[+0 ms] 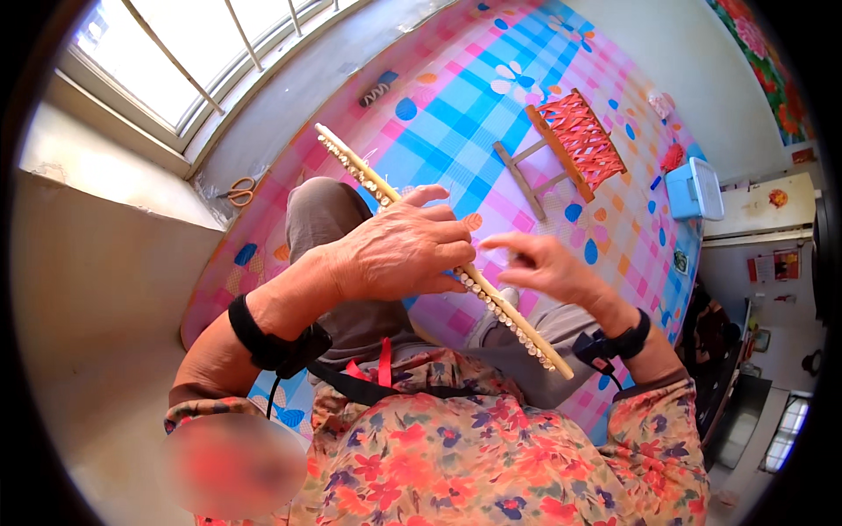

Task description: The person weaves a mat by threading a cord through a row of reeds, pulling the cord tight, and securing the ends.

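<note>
From the head view, I look down at my lap. My left hand (pixel 408 245) is wrapped around a long, pale yellow stick (pixel 519 323). The stick slants across in front of me, above my legs, with its far end to the left and its near end to the right. Small, shiny round bits (pixel 495 307) sit in a row along its left side. My left hand hides the middle of the stick, so I can't see the bits there. My right hand (pixel 557 267) is just beside the stick, on the right, with its fingers bent. It is blurry, and I can't tell if the fingertips pinch something tiny.

My left knee (pixel 324 206) sticks up under the stick and covers some of the pink and blue sheet (pixel 438 131). Scissors (pixel 238 192) with orange handles lie far to the left, below the window (pixel 167 57). A dark curly thing (pixel 375 94) is past the far end of the stick. A stool (pixel 579 145) with red straps is far to the right, and past it is a blue tub (pixel 686 193).
</note>
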Available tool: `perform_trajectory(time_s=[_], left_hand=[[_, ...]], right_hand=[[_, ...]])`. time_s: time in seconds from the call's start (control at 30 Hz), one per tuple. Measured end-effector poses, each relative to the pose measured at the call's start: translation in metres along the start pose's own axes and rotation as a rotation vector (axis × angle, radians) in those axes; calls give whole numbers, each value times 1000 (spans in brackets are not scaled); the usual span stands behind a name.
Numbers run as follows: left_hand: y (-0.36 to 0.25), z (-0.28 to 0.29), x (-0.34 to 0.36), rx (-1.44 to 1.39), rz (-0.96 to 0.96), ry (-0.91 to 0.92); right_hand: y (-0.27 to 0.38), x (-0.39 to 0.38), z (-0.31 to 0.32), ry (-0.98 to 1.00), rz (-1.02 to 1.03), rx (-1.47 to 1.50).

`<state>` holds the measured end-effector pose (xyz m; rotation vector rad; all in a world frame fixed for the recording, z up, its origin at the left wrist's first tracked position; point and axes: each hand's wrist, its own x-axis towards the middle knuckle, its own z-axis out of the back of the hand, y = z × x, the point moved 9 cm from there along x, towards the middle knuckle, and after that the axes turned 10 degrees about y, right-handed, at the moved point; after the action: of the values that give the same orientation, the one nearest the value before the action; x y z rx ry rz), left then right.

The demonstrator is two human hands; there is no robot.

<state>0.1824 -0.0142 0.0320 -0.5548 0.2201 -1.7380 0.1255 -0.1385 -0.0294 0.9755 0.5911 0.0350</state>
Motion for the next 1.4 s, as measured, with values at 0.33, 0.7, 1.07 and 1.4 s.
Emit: perform_trajectory(time_s=[0.33, 0.7, 1.07, 1.4], left_hand=[[0, 3, -11, -50, -1, 0], [9, -2, -5, -2, -24, -32], [13, -4, 8, 1, -11, -21], [18, -3, 18, 13, 3, -15]], right_hand=[[15, 0, 17, -417, 237, -541], [14, 10, -8, -123, 113, -40], [-6, 8, 37, -480, 42, 6], [-27, 2, 43, -386, 7, 669]])
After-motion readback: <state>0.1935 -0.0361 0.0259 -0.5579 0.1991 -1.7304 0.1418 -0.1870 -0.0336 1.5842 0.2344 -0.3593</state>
